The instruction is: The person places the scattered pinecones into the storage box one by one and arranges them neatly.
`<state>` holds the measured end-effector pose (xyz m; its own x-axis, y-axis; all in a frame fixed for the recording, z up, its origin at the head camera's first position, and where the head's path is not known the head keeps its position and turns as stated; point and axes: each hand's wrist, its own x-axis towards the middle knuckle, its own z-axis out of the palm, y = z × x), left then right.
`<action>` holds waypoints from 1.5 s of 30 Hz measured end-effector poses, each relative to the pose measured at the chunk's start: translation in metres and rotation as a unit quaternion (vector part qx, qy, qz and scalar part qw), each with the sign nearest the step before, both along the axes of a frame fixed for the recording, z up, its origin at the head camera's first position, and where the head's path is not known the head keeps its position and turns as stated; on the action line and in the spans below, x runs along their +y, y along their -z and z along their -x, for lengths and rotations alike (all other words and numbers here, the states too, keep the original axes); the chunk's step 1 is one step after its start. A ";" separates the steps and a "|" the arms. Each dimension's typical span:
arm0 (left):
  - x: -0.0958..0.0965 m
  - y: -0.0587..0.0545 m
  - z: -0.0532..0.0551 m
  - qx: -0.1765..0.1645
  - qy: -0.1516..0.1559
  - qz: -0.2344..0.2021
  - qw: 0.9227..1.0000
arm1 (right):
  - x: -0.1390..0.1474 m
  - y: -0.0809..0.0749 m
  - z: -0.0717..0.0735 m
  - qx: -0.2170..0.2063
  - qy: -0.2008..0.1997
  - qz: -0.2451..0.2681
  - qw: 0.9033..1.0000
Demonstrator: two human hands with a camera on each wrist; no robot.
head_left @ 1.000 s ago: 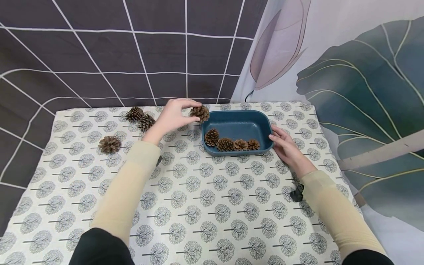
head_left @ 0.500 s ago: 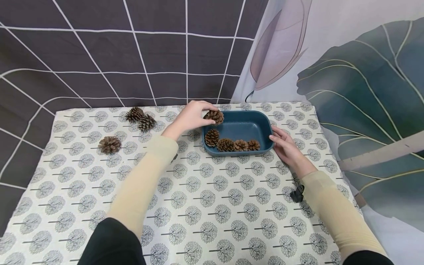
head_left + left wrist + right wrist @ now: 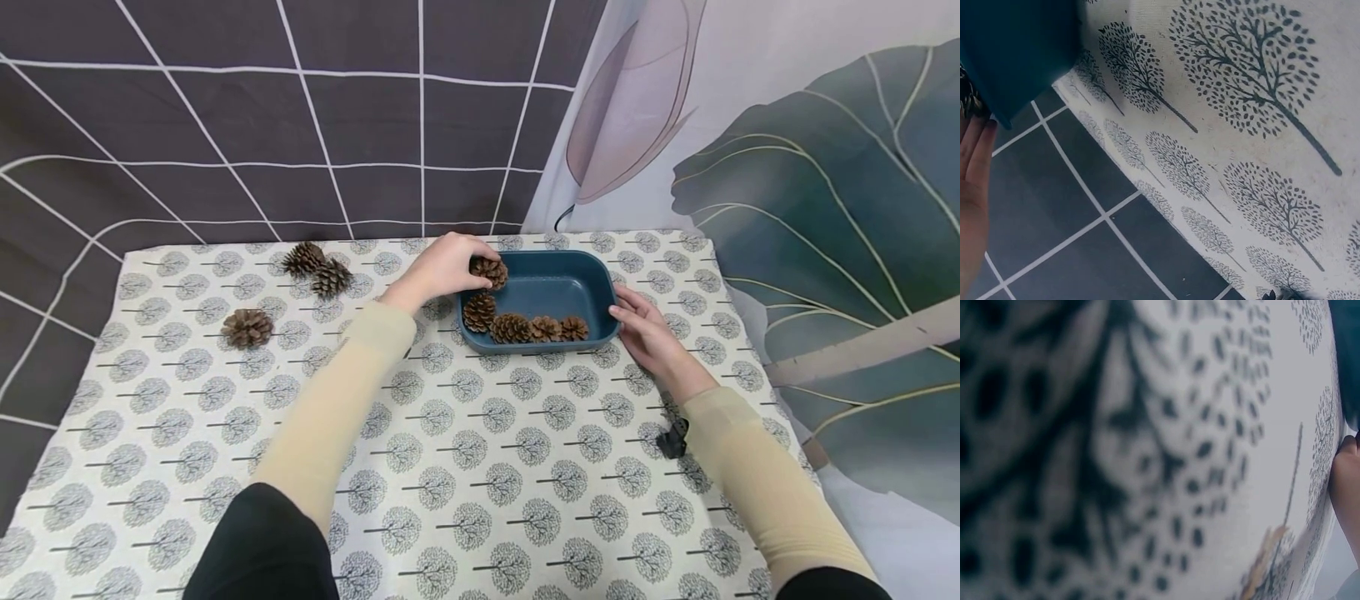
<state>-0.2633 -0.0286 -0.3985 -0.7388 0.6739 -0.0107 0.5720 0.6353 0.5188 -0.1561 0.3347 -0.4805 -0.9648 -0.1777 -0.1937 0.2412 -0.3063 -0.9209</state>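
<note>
In the head view my left hand (image 3: 444, 265) pinches a brown pine cone (image 3: 490, 272) inside the back left corner of a blue rectangular dish (image 3: 573, 265). Several pine cones line the dish: one at its left side (image 3: 479, 312), then a row along the near wall that includes a larger cone (image 3: 511, 327) and a small cone (image 3: 574, 327). At the dish's right end my right hand (image 3: 651, 332) grips the rim, thumb on the near side. The left wrist view catches the dish's outer wall (image 3: 1022, 50) and part of the left hand (image 3: 974, 181).
Two pine cones (image 3: 331, 277) lie side by side at the back left of the tree-print tablecloth (image 3: 465, 450). Another pine cone (image 3: 248, 328) rests nearer on the left. A dark grid-patterned curtain (image 3: 360, 117) hangs behind the table's back edge.
My left hand has carried the pine cone rightward over the dish's left rim and lowered it into the back left corner. The right hand and dish have stayed put.
</note>
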 end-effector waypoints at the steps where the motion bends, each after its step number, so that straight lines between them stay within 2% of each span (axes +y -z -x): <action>1: 0.000 0.001 0.001 -0.001 -0.001 -0.002 1.000 | 0.000 0.001 0.000 0.000 -0.001 0.003 1.000; 10: -0.001 0.003 0.007 -0.014 0.007 -0.002 1.000 | 0.000 0.002 0.000 0.000 -0.002 0.013 1.000; 19: -0.001 -0.001 0.006 -0.022 0.026 0.044 0.998 | 0.000 0.001 0.000 0.001 0.006 0.005 1.000; 23: -0.001 0.000 0.006 -0.012 0.033 0.054 0.998 | 0.000 0.000 0.000 -0.004 0.009 -0.003 1.000; 31: -0.004 0.006 0.004 -0.008 0.026 0.039 0.999 | -0.002 -0.001 0.000 -0.008 0.012 0.000 1.000; 40: -0.007 0.005 0.002 -0.013 0.047 0.058 0.997 | -0.002 -0.001 -0.001 -0.001 0.010 0.007 1.000; 45: -0.007 0.006 0.002 -0.018 0.038 0.044 0.998 | -0.002 -0.001 -0.001 -0.005 0.008 0.003 1.000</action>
